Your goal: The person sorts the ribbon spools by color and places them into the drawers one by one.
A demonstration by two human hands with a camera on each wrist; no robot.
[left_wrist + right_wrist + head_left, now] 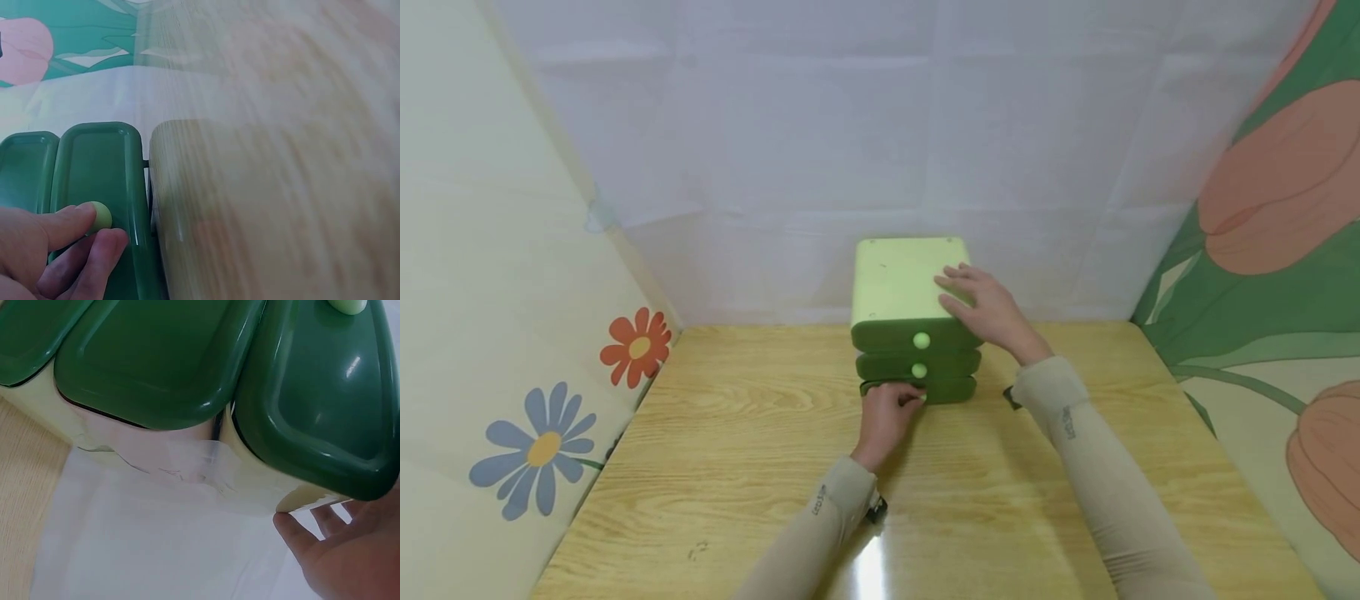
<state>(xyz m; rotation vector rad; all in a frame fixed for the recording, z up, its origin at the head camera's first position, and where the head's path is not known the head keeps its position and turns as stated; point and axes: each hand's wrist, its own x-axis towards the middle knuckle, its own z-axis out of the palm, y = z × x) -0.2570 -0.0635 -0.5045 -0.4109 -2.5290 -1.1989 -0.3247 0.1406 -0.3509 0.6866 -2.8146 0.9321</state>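
Observation:
A small green drawer cabinet (904,279) with a pale green top and three dark green drawer fronts stands at the back of the table. Thumb and fingers of my left hand (886,417) pinch the round light green knob (102,215) of the bottom drawer (953,391). That drawer's front looks nearly level with the others. On the cabinet's top right edge rests my right hand (988,310), its fingers spread across the top. In the right wrist view, the thumb touches the cabinet's pale side wall (250,472).
The wooden table (737,467) spreads in front of and beside the cabinet. Behind it hangs a white cloth backdrop (805,150). Flower-patterned panels border the left (445,292) and right (1285,183) sides.

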